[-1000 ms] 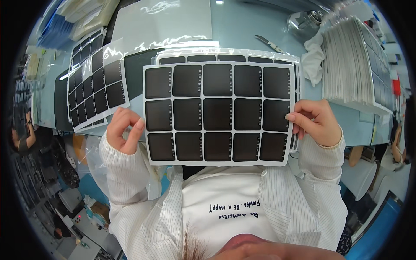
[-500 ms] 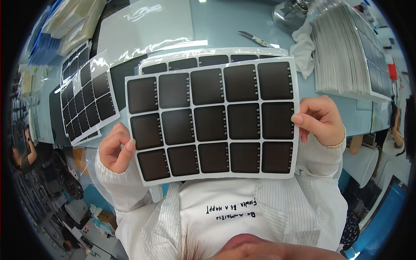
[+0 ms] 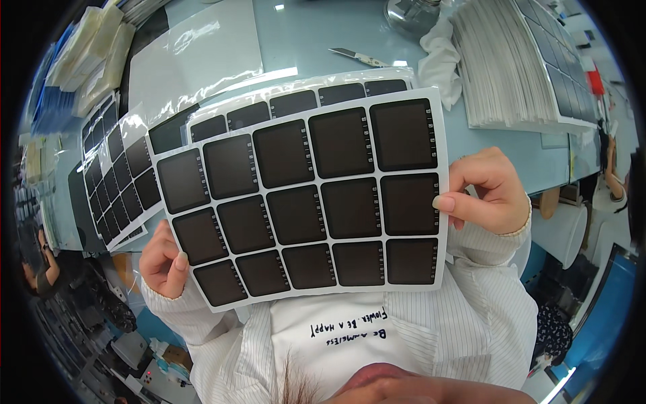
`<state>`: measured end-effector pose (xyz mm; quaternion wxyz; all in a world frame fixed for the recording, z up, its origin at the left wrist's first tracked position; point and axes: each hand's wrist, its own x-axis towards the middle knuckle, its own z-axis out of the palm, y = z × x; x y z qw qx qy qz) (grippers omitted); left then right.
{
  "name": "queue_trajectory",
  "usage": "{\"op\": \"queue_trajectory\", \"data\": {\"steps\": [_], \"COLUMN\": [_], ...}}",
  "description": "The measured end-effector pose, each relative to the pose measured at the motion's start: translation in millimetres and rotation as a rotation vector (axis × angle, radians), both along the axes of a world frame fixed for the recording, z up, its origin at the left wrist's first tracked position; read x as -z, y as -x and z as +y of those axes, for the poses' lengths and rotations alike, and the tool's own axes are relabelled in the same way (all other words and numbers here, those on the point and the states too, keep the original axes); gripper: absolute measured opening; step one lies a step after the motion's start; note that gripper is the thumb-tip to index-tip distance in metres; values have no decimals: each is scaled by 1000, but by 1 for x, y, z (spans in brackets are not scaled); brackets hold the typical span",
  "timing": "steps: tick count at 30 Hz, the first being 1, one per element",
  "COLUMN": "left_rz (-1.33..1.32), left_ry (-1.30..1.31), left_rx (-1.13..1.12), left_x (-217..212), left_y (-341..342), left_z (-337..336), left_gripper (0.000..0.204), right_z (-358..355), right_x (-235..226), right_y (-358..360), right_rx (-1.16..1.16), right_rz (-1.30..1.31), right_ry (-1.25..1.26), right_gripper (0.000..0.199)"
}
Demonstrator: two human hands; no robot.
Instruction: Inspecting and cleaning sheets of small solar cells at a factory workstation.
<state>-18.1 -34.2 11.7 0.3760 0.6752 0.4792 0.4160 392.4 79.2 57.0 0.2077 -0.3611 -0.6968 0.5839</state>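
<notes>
Between my hands, a white sheet of dark rounded squares [image 3: 291, 214] is held up in front of my chest, with its left side dipping lower than its right. Small light marks run along one edge of each square. My left hand [image 3: 163, 262] pinches the sheet's left edge. The right edge is gripped by my right hand [image 3: 490, 192], thumb on the front face and fingers behind. Just beyond lies another similar sheet in clear film [image 3: 249, 114], partly hidden by the held one. More such sheets [image 3: 121, 175] lie fanned at the left, partly covered by glossy film.
At the right stands a tall stack of sheets [image 3: 501, 67]. Next to it are a crumpled white cloth [image 3: 440, 64] and a glass jar [image 3: 412, 15]. A craft knife [image 3: 360, 57] rests on the blue-grey table [image 3: 303, 40]. White film [image 3: 195, 57] and packs [image 3: 87, 50] occupy the far left.
The held sheet has tilted, its left side going down, and has shifted left in the picture. The view has turned a little, moving the table items leftward. Both hands keep their hold.
</notes>
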Motion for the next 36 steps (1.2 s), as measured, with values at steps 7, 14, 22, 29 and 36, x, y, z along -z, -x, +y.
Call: {"op": "queue_trajectory", "data": {"steps": [7,14,22,29,36], "left_rz": [-20,-29,-61,-100,-196], "left_ry": [-45,42,83,108,172], "left_rx": [-5,-26,41,35,-38], "left_x": [0,2,8,9,13], "left_y": [-5,-4,-5,-9,-11], "left_z": [0,0,3,3,4], "left_gripper": [21,22,21,18,19], "right_z": [-1,-3,1,3,-3], "right_x": [0,-2,-5,-9,3], "right_y": [-3,-6,-12,-14,-8], "right_rx": [-21,38,6,9,254], "right_rz": [-3,65,198,233,379], "right_ry": [-54,38,9,-42,231], "right_gripper": [19,17,16,16,18]}}
